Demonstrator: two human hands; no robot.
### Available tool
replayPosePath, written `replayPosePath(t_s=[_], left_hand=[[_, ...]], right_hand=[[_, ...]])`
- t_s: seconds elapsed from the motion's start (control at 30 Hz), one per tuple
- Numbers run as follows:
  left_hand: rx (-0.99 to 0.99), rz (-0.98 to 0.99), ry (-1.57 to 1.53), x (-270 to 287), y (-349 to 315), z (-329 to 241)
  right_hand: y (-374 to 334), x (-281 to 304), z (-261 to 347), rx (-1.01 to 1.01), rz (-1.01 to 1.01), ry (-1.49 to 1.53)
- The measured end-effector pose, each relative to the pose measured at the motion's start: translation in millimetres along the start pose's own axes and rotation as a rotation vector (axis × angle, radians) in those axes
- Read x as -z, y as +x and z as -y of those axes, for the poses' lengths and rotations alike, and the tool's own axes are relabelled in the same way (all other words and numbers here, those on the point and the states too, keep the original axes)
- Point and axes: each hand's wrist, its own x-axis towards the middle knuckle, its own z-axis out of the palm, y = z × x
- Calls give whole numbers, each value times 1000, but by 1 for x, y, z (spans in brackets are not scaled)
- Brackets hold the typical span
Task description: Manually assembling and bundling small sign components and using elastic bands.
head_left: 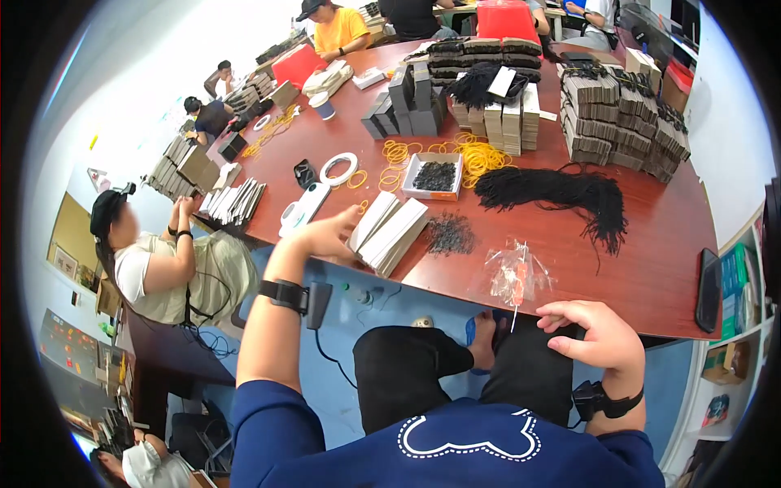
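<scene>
A broad reddish-brown surface fills most of the view, curving with the lens. On its far half stand large stacks of flat grey-brown cards, bundled and piled in blocks, with a dark grey stack nearer the middle. A long bundle of black cords lies across the right centre of the surface, its ends fanned toward the near edge. A heap of yellow rubber bands sits behind a small white tray filled with small black pieces. A roll of white tape lies to the left of the tray.

At the near edge lies a small stack of flat white-edged cards. The left hand reaches out to it, fingers loosely spread and touching its left side, not clearly closed around it. Just right of the stack is a little pile of loose black bits, and further right a crumpled clear plastic bag near the edge.

The right hand rests on the person's dark-trousered lap below the surface's edge, fingers curled inward; whether it pinches anything I cannot tell.

Other people sit along the left and far sides.
</scene>
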Motion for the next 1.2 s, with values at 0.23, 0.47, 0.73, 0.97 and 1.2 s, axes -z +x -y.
replayPosePath(t_s=[0.23,0.47,0.73,0.97,1.2], left_hand=[[26,-561,137,84,113,-81],[2,-886,720,92,243,-135],[32,-1015,668,97,289,-99],[-168,-1141,404,80,240,-80],[-257,-1132,166,56,94,-93]], right_hand=[[-4,12,-60,5,-447,447],[-3,12,-74,-113,-613,550],[-1,25,-70,-47,-472,431],[2,19,-69,-98,-487,318],[0,3,-77,-55,-554,385]])
